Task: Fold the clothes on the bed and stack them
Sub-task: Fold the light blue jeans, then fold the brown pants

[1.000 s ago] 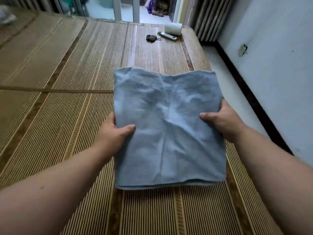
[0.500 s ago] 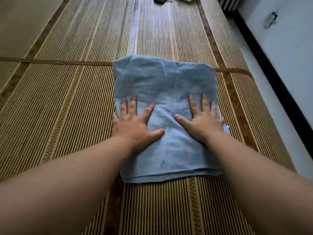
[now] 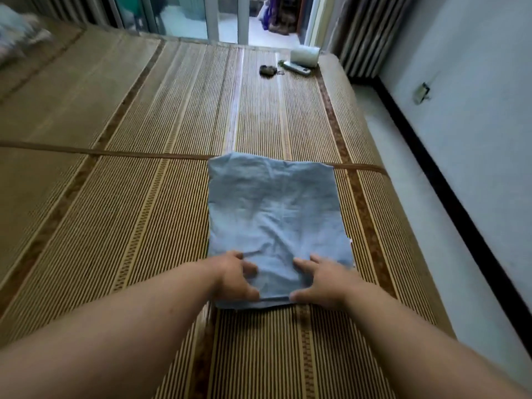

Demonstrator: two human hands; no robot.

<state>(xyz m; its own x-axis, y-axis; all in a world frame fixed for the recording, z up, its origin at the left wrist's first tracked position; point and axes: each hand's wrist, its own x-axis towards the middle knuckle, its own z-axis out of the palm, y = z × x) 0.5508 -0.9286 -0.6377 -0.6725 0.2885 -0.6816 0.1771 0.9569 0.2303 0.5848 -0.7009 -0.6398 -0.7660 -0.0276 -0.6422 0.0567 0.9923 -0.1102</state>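
Note:
A folded light-blue garment (image 3: 273, 214) lies flat on the striped bamboo mat of the bed (image 3: 161, 214), right of centre. My left hand (image 3: 236, 279) is at its near left corner, fingers curled over the near edge with the thumb under the top layers. My right hand (image 3: 319, 282) pinches the same near edge a little to the right. Both hands grip the cloth's near hem, which is slightly lifted. More pale clothing (image 3: 17, 33) lies blurred at the far left corner of the bed.
At the bed's far end lie a white roll (image 3: 305, 54), a remote control (image 3: 296, 67) and a small dark object (image 3: 268, 70). The bed's right edge drops to a pale floor beside a white wall with a black skirting. Glass doors stand beyond the bed.
Both hands, flat on the garment's middle half a second ago, have slid back to its near edge and closed on it. The head view has tilted up.

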